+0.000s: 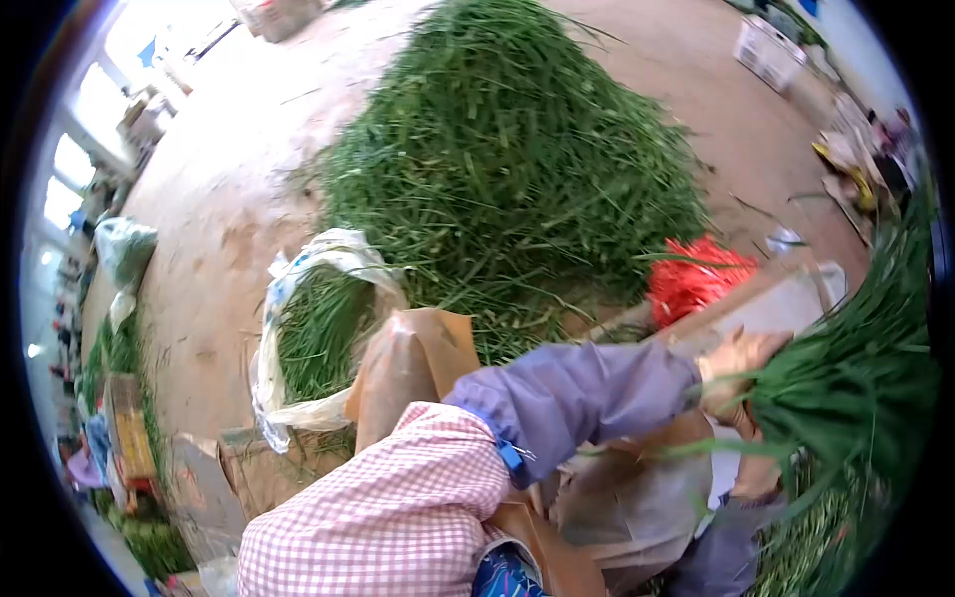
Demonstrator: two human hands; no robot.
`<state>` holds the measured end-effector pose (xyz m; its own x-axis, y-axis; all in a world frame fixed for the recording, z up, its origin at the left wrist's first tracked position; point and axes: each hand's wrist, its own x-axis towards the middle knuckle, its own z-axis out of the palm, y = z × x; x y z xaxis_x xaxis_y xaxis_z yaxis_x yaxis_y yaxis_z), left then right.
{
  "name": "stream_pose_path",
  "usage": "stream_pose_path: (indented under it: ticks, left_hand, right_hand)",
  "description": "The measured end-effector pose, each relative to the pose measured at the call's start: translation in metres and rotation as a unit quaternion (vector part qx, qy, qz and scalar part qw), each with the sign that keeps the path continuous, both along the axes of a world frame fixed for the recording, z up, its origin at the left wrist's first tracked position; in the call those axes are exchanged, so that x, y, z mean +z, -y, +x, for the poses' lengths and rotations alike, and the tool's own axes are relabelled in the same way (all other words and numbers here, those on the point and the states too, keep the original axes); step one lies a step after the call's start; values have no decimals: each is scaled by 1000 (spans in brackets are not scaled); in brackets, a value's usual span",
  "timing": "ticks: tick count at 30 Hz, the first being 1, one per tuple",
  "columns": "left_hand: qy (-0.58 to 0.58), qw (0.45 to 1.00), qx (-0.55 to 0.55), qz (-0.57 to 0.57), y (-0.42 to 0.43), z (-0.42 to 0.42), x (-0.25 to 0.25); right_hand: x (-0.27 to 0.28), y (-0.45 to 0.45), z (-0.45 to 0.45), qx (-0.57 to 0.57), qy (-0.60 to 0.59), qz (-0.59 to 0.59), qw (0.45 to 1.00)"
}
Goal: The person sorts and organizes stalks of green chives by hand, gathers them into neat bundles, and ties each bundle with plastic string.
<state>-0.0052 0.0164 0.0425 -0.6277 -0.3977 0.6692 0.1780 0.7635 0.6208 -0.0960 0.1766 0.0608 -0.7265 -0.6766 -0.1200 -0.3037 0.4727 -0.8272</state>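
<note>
My left hand (pixel 738 370), at the end of a purple oversleeve, reaches across to the right and is closed around a thick bunch of chives (pixel 846 388). Just below it my right hand (pixel 758 472) grips the same bunch near its lower end; its fingers are partly hidden by the leaves. The long green leaves fan out to the right edge and blur there. Beside my left hand lies a brown board (pixel 711 310) with a pale top. Behind that sits a heap of red ties (pixel 696 281).
A large heap of loose chives (pixel 507 159) lies on the floor in front. An open white bag of chives (pixel 323 328) stands left of it. Cardboard (pixel 204 488) is at lower left, a filled plastic bag (pixel 125 251) farther off, and a white crate (pixel 769 54) at upper right.
</note>
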Motion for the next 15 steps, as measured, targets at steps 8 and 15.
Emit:
stream_pose_path:
  ticks: [8, 15]
  left_hand:
    - [469, 847, -211, -136, 22, -29, 73]
    - [349, 884, -33, -310, -19, 4, 48]
  right_hand:
    - [-35, -26, 18, 18, -77, 135, 988]
    - [7, -70, 60, -4, -171, -60, 983]
